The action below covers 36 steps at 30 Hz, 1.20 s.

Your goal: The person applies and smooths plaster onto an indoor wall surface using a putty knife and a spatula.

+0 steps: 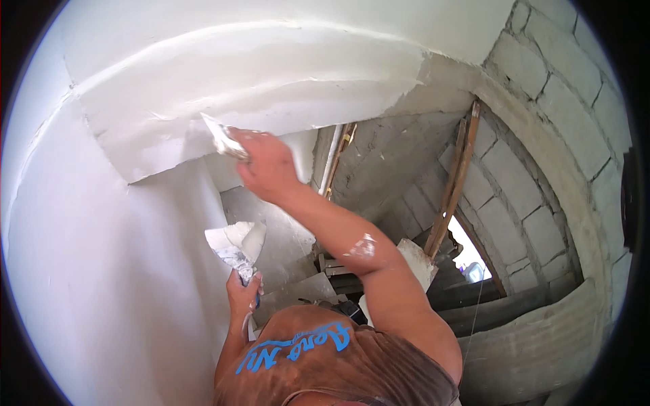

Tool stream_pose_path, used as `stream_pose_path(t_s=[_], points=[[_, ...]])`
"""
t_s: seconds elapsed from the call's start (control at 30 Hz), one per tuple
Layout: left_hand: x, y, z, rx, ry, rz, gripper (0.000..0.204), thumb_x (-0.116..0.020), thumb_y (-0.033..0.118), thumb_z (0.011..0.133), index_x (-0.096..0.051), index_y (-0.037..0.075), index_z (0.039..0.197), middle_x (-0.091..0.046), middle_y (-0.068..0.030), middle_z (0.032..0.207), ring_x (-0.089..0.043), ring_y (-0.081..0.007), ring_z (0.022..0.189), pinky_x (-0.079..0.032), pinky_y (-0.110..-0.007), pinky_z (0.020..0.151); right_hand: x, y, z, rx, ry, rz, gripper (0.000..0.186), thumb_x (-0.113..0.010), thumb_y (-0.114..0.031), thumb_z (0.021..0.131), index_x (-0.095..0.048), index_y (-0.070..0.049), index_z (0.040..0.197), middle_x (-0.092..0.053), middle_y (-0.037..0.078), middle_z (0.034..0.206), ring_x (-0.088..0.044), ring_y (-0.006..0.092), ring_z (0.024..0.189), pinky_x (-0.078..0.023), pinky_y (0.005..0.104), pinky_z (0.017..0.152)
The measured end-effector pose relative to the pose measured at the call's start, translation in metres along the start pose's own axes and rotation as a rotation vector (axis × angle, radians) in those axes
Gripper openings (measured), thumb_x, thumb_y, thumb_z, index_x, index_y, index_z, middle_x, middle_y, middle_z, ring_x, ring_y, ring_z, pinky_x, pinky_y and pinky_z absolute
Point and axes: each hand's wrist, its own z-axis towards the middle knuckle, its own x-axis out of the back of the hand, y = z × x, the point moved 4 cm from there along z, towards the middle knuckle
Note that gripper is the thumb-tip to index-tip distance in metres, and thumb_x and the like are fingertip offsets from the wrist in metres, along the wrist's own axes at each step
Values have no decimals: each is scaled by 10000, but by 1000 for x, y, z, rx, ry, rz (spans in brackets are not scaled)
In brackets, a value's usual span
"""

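Observation:
My right hand (pixel 269 168) is raised and closed around a putty knife (pixel 223 139) smeared with white. Its blade lies at the plastered face of a beam (pixel 271 88); whether the edge touches the surface, I cannot tell. Lower and to the left, my left hand (pixel 242 292) grips the handle of a second, wider putty knife (pixel 233 254), blade upward. A mound of white putty (pixel 244 233) sits on that blade. White smears mark my right forearm and left fingers.
A smooth white wall (pixel 101 271) runs along the left. Bare block wall (pixel 521 189) and rough concrete stand at the right. A wooden post (pixel 455 179) leans beside a bright opening (pixel 467 250). Below lie boards and a pale broken panel (pixel 416 264).

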Motion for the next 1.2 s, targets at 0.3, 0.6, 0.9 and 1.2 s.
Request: stream_pose_path(t_s=[0.3, 0.6, 0.9, 1.2], points=[[35, -29, 2, -4, 171, 0, 267, -654, 21, 887, -559, -9, 1134, -585, -31, 688, -529, -99, 516, -444, -253, 474, 102, 110, 34, 372, 126, -604, 640, -625, 41, 680, -634, -185, 1278, -627, 67, 1270, -571, 291, 1184, -439, 429, 953], [31, -23, 6, 8, 168, -83, 259, -655, 32, 894, -558, -8, 1130, -586, -31, 709, -537, -100, 546, -446, -247, 492, 46, 115, -62, 294, -95, -585, 642, -622, 23, 686, -626, -172, 1298, -602, 85, 1290, -550, 308, 1188, -402, 467, 961], [26, -24, 4, 29, 119, -126, 255, -663, 40, 888, -558, -9, 1116, -576, -24, 706, -522, -97, 542, -437, -252, 491, 31, 99, 29, 313, 178, -652, 601, -584, 18, 737, -627, -178, 1304, -600, 107, 1250, -550, 277, 1117, -402, 438, 892], [39, -36, 7, 29, 189, -136, 241, -653, 37, 887, -554, -5, 1103, -575, -30, 707, -518, -98, 539, -436, -251, 499, -7, 52, -37, 359, -24, -498, 603, -581, 20, 729, -636, -172, 1298, -611, 102, 1211, -562, 259, 958, -405, 392, 804]])
